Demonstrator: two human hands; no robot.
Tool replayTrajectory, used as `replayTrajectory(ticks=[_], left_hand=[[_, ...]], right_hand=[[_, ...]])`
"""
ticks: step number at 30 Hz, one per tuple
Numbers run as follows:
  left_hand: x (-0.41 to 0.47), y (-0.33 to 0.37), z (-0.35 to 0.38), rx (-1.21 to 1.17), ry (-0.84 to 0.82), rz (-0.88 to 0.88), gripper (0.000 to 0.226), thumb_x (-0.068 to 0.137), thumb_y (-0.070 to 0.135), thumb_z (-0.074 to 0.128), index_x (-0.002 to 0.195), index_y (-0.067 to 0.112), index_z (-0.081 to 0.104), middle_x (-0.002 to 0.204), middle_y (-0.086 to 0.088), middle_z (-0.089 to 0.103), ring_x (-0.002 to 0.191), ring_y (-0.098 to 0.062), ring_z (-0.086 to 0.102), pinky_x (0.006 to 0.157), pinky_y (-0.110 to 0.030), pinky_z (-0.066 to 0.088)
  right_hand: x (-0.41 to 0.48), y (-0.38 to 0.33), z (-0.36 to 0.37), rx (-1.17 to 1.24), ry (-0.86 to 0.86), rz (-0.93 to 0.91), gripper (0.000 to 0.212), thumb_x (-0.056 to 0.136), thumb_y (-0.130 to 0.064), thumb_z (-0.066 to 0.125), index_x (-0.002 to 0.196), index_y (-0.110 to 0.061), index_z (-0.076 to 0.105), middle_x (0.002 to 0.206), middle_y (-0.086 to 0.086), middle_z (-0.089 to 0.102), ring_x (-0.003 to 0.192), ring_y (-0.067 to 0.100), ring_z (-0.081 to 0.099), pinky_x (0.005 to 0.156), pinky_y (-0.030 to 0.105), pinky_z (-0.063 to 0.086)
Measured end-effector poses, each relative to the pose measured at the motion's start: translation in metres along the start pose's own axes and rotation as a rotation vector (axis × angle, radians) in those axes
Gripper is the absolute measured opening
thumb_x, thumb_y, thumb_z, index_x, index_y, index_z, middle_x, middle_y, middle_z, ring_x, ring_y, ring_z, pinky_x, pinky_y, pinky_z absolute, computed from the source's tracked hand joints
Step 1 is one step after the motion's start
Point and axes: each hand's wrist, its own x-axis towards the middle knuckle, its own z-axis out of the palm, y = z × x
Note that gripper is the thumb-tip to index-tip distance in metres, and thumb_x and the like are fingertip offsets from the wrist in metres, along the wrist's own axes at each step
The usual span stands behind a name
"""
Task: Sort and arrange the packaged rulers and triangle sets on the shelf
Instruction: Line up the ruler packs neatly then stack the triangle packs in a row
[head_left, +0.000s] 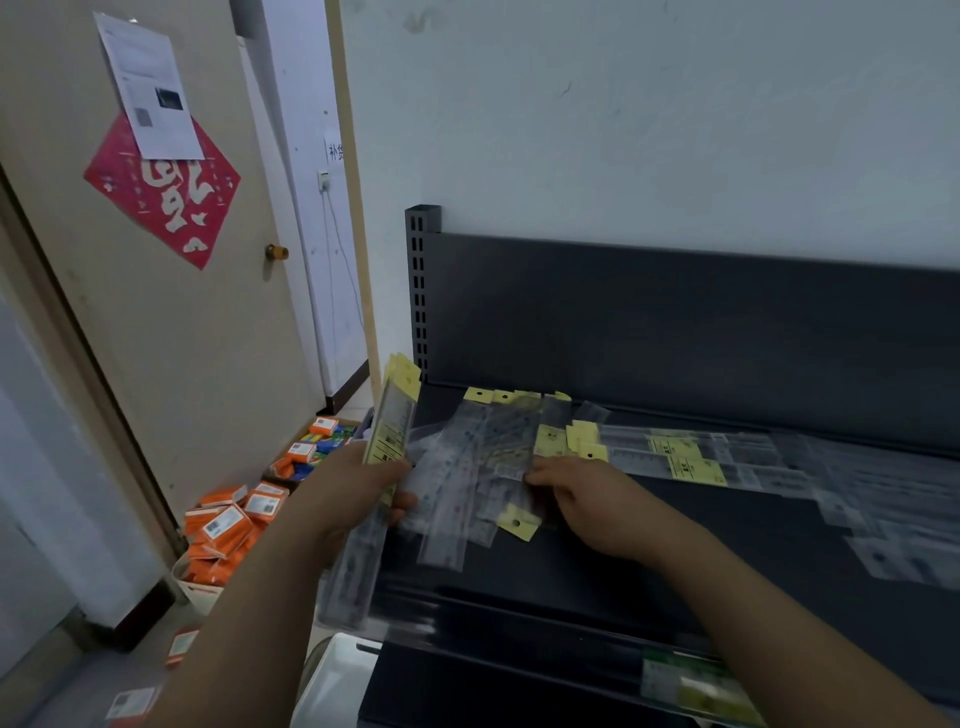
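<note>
My left hand (358, 483) grips a stack of packaged rulers (392, 421) with yellow header cards, held upright at the left end of the dark shelf (597, 561). My right hand (587, 499) rests palm down on a loose pile of clear ruler packets (467, 467) lying on the shelf, its fingers touching one near a yellow tag (517, 522). More ruler packets (675, 457) lie in a row toward the right, and blurred clear packets (872, 509) spread to the far right.
The shelf's dark back panel (675, 322) stands against a white wall. Left of the shelf, orange boxes (228, 525) fill cartons on the floor beside a beige door (156, 312). A green-yellow price label (691, 686) sits on the shelf's front rail.
</note>
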Motion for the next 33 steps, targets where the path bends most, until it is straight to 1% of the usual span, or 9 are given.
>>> replayTrajectory(ticks=[4, 9, 12, 15, 18, 21, 26, 30, 33], left_hand=[[-0.004, -0.001, -0.002, -0.029, 0.012, 0.057, 0.035, 0.092, 0.013, 0.061, 0.125, 0.007, 0.054, 0.091, -0.019, 0.067, 0.063, -0.019, 0.067, 0.052, -0.030, 0.051], [-0.014, 0.002, 0.002, -0.013, 0.006, 0.079, 0.035, 0.094, 0.015, 0.059, 0.127, 0.008, 0.052, 0.096, -0.018, 0.065, 0.068, -0.019, 0.068, 0.053, -0.028, 0.053], [-0.020, 0.000, 0.001, -0.040, -0.007, 0.081, 0.033, 0.094, 0.015, 0.058, 0.126, 0.009, 0.053, 0.093, -0.017, 0.066, 0.072, -0.022, 0.067, 0.057, -0.030, 0.054], [-0.025, 0.001, 0.001, -0.149, -0.024, 0.076, 0.023, 0.092, 0.016, 0.060, 0.115, 0.013, 0.060, 0.077, -0.013, 0.068, 0.063, -0.021, 0.063, 0.055, -0.032, 0.052], [-0.030, -0.002, 0.009, -0.294, -0.092, 0.065, 0.025, 0.090, 0.016, 0.064, 0.114, 0.011, 0.062, 0.087, -0.012, 0.066, 0.062, -0.016, 0.061, 0.053, -0.030, 0.052], [-0.032, -0.006, 0.023, -0.334, -0.099, 0.062, 0.031, 0.087, 0.025, 0.067, 0.111, 0.004, 0.062, 0.083, -0.008, 0.067, 0.061, -0.015, 0.060, 0.055, -0.031, 0.051], [-0.038, 0.003, 0.059, -0.466, -0.105, 0.062, 0.029, 0.086, 0.025, 0.067, 0.103, 0.002, 0.060, 0.075, -0.006, 0.062, 0.059, -0.015, 0.058, 0.053, -0.028, 0.051], [-0.038, 0.009, 0.076, -0.499, -0.078, 0.101, 0.023, 0.085, 0.020, 0.066, 0.103, 0.006, 0.066, 0.095, -0.015, 0.073, 0.086, -0.032, 0.070, 0.080, -0.047, 0.056], [-0.034, 0.011, 0.071, -0.500, -0.010, 0.072, 0.012, 0.093, 0.017, 0.058, 0.103, 0.012, 0.064, 0.097, -0.013, 0.073, 0.089, -0.031, 0.070, 0.078, -0.048, 0.057]], right_hand=[[-0.010, 0.007, 0.000, 0.119, 0.070, 0.062, 0.027, 0.098, -0.022, 0.048, 0.121, -0.024, 0.064, 0.126, -0.010, 0.060, 0.110, 0.008, 0.056, 0.094, 0.025, 0.047], [-0.001, -0.006, 0.004, -0.042, 0.181, 0.301, 0.048, 0.078, -0.057, 0.064, 0.105, -0.018, 0.058, 0.103, 0.000, 0.057, 0.090, 0.017, 0.056, 0.075, 0.031, 0.051], [0.003, -0.013, 0.003, -0.021, 0.144, 0.334, 0.037, 0.079, -0.051, 0.065, 0.075, -0.020, 0.046, 0.075, -0.003, 0.051, 0.068, 0.014, 0.051, 0.052, 0.026, 0.038], [0.004, -0.009, -0.003, 0.103, 0.069, 0.411, 0.037, 0.078, -0.035, 0.070, 0.063, -0.013, 0.045, 0.058, -0.001, 0.047, 0.055, 0.015, 0.047, 0.049, 0.024, 0.035], [0.005, 0.000, -0.003, 0.288, 0.044, 0.476, 0.027, 0.081, -0.025, 0.070, 0.068, -0.011, 0.052, 0.066, 0.006, 0.049, 0.059, 0.016, 0.047, 0.052, 0.026, 0.035], [0.002, -0.001, -0.003, 0.487, 0.178, 0.465, 0.028, 0.096, -0.024, 0.051, 0.078, -0.004, 0.059, 0.070, 0.006, 0.051, 0.061, 0.015, 0.045, 0.056, 0.028, 0.035], [-0.008, -0.030, 0.001, 1.152, 0.219, 0.309, 0.026, 0.102, -0.019, 0.039, 0.098, -0.001, 0.058, 0.079, 0.011, 0.055, 0.062, 0.016, 0.047, 0.055, 0.026, 0.037], [-0.012, -0.041, 0.013, 1.028, 0.037, 0.171, 0.018, 0.098, -0.021, 0.052, 0.092, -0.008, 0.064, 0.074, -0.002, 0.065, 0.064, 0.011, 0.057, 0.055, 0.022, 0.046], [-0.011, -0.024, 0.012, 0.518, 0.223, 0.171, 0.021, 0.099, -0.027, 0.049, 0.104, -0.016, 0.066, 0.093, -0.006, 0.066, 0.080, 0.006, 0.059, 0.071, 0.021, 0.048]])
